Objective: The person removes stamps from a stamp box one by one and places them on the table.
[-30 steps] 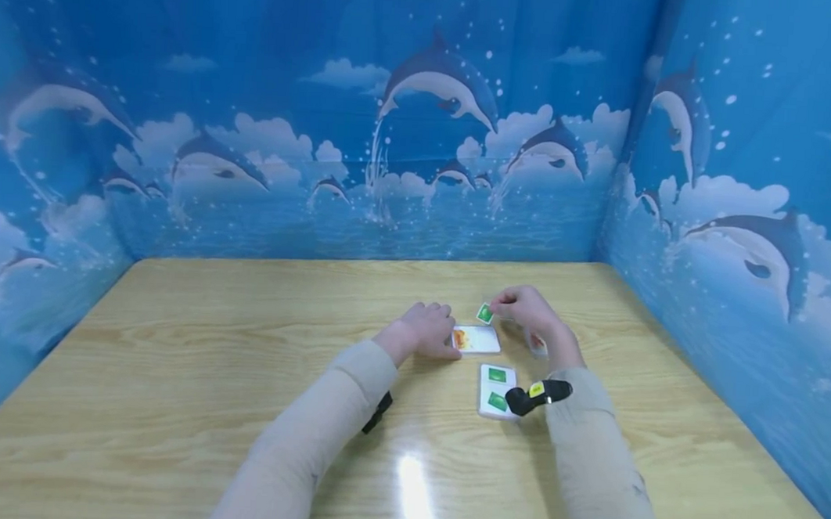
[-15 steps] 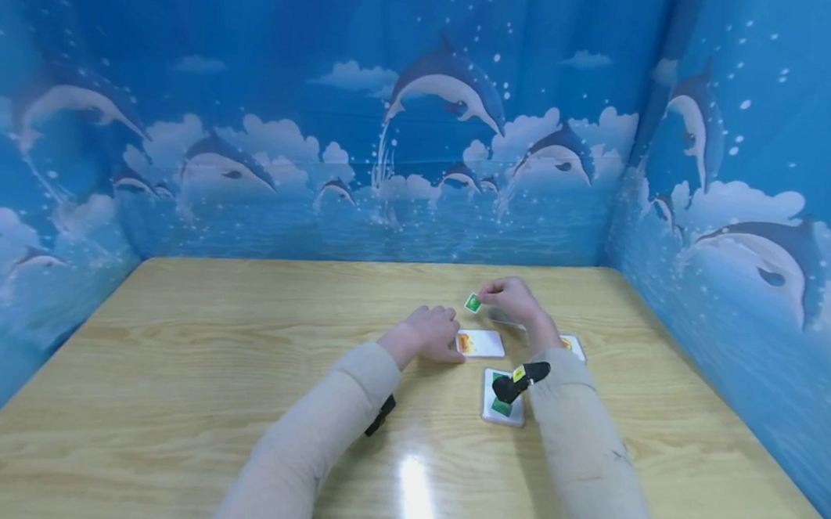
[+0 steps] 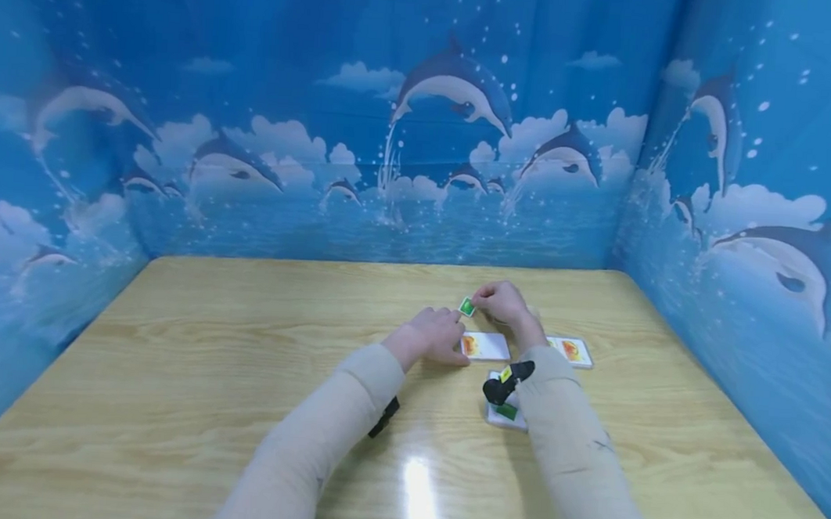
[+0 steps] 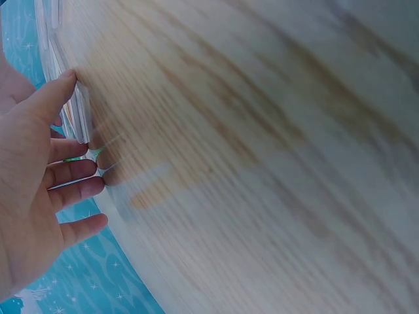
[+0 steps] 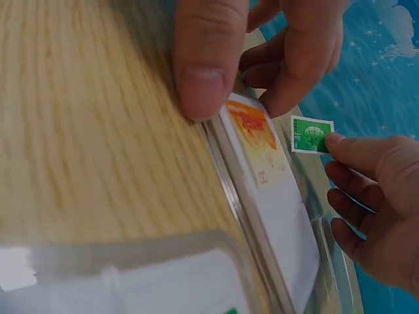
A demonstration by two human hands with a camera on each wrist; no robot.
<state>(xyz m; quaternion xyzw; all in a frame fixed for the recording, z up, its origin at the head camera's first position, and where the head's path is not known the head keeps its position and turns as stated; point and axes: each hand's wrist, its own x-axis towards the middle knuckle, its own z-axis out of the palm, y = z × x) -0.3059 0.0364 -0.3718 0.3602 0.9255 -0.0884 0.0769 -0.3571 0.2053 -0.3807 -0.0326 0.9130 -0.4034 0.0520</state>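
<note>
One of your hands, the right hand [image 3: 499,302], pinches the stamp [image 3: 467,307] by its edge, just beyond the fingertips of your left hand [image 3: 434,335], whose thumb and fingers grip the middle case [image 3: 492,346]. The right case [image 3: 571,351] and near case [image 3: 505,419] lie on the counter [image 3: 241,360].

Head view: high, near side, facing forward and down over bench [image 3: 242,344] to far backdrop [image 3: 283,229]. Left wrist view: close, low, tilted along bench. Right wrist view: close, tilted. Head, right wrist share left hand [image 3: 434,335], right hand [image 3: 503,302], green stamp [image 5: 309,136].
</note>
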